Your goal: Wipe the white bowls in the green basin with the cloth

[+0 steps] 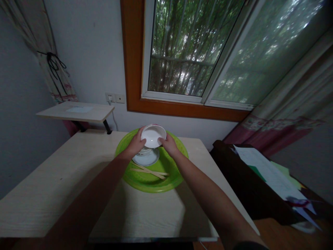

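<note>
Between both hands a white bowl (pixel 153 134) is tilted so that its inside faces me. My left hand (pixel 136 143) grips its left rim, the thumb over the edge. On the right rim my right hand (pixel 169 143) does the same. Below them lies a large green basin (pixel 153 187). Inside it a white plate (pixel 147 160) rests, with another white dish (pixel 144 151) on it, partly hidden by the held bowl. Several light wooden chopsticks (pixel 151 171) lie crossed at the front of the basin.
The basin stands on a pale wooden table (pixel 104 194). A small raised shelf (pixel 78 111) is at the back left, near a wall socket (pixel 110 97). Behind the table is a window (pixel 192 52). To the right, papers (pixel 270 170) lie on a dark piece of furniture (pixel 241 180).
</note>
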Tool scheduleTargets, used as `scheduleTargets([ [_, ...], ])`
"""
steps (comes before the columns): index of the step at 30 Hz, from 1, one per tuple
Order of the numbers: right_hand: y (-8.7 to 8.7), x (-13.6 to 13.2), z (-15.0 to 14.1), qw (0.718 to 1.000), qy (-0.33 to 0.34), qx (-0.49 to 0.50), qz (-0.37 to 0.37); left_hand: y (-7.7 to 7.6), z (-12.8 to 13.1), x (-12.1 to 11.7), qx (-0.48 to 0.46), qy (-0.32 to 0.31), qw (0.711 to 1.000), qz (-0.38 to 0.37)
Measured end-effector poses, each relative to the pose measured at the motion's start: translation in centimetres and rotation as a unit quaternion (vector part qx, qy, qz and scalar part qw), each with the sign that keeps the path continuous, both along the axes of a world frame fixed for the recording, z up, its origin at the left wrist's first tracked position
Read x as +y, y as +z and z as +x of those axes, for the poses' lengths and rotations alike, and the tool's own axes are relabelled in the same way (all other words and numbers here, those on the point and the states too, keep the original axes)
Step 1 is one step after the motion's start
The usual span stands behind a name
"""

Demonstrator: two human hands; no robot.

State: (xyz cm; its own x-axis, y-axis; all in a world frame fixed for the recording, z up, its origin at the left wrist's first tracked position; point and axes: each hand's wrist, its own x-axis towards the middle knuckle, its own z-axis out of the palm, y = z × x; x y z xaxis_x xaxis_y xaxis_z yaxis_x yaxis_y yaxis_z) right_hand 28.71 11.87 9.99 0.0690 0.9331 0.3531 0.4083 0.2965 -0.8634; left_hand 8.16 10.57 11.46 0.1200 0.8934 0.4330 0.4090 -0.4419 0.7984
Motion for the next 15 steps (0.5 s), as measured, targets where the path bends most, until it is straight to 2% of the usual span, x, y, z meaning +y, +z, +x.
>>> scheduleTargets([
  [4,0.2,-0.2,0.2,0.996,0.007,-0.079,0.03,0.1,0.0,-0.1,0.015,0.003,1.0,0.01],
  [10,1.1,-0.9,0.4,0.978,-0.05,-0.195,0.056,0.3,0.3,-0.4,0.094,0.014,0.995,0.043],
  [15,1.9,-1.5,0.3,0.963,-0.07,-0.241,0.096,0.3,0.6,-0.6,0.152,0.026,0.986,0.058],
])
